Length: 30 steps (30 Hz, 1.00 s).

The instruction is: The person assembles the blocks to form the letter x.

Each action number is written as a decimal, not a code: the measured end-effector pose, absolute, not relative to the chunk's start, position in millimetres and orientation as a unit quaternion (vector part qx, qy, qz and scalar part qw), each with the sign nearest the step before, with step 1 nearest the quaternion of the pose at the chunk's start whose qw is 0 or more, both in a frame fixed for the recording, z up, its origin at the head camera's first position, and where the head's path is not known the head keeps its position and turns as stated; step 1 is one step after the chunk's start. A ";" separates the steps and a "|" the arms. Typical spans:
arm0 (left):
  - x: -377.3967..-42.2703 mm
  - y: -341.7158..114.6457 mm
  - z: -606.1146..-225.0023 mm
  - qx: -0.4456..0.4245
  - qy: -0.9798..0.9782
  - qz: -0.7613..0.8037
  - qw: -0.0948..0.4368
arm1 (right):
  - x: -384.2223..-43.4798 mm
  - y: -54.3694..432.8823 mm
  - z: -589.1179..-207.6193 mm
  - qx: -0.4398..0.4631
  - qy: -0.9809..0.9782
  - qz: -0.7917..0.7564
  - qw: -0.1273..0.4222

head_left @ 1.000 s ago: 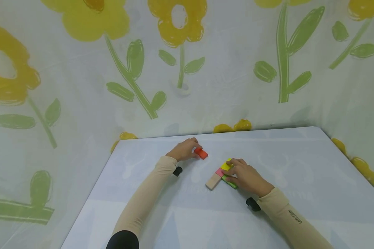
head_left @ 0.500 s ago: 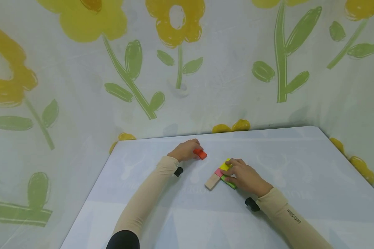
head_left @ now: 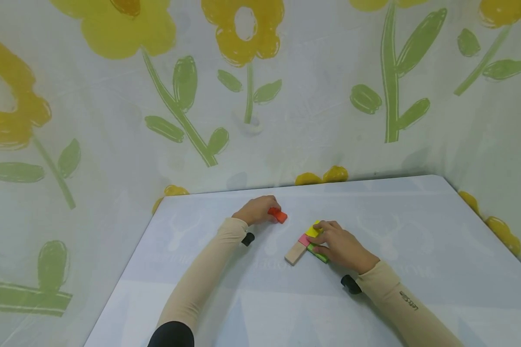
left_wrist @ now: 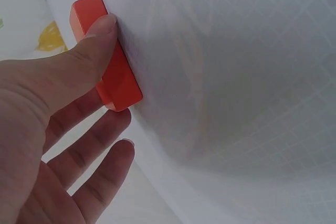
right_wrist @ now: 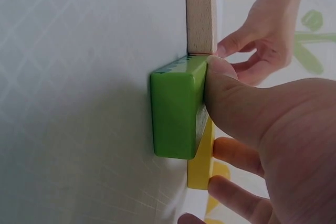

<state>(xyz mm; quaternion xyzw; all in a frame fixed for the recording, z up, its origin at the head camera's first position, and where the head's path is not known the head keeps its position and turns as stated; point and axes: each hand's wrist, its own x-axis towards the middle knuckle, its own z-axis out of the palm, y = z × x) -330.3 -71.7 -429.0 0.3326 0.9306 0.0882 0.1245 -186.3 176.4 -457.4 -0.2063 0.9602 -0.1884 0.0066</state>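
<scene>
My left hand (head_left: 257, 210) pinches a red-orange toy block (left_wrist: 118, 74) between thumb and fingers, close over the tabletop beyond the other blocks. My right hand (head_left: 346, 246) holds a group of touching toy blocks, thumb at the inner end of the green block (right_wrist: 176, 114) and fingers along the yellow block (right_wrist: 200, 171). A small pink block (head_left: 304, 240) sits between the yellow block and a plain wooden block (head_left: 295, 253), forming a slanting row. The green block branches off toward the right. My right fingers partly cover the yellow and green blocks in the head view.
A white table (head_left: 260, 308) with faint printed patterns lies under both hands. Its far edge meets a hanging cloth (head_left: 304, 106) with yellow flowers and green leaves. Black wrist cameras hang beneath the left sleeve (head_left: 208, 270) and right sleeve (head_left: 404, 299).
My left hand has come very slightly nearer the viewer with the red-orange block in its fingers. My right hand and the grouped blocks keep their places.
</scene>
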 end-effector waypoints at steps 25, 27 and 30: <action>-330.6 -76.4 -429.8 0.363 0.921 0.076 0.115 | -186.3 176.8 -456.4 -0.212 0.958 -0.194 0.003; -330.3 -76.5 -429.6 0.361 0.922 0.078 0.118 | -186.2 176.9 -456.3 -0.212 0.958 -0.195 0.002; -329.8 -76.5 -429.6 0.354 0.923 0.087 0.123 | -186.4 176.9 -456.5 -0.213 0.958 -0.195 0.001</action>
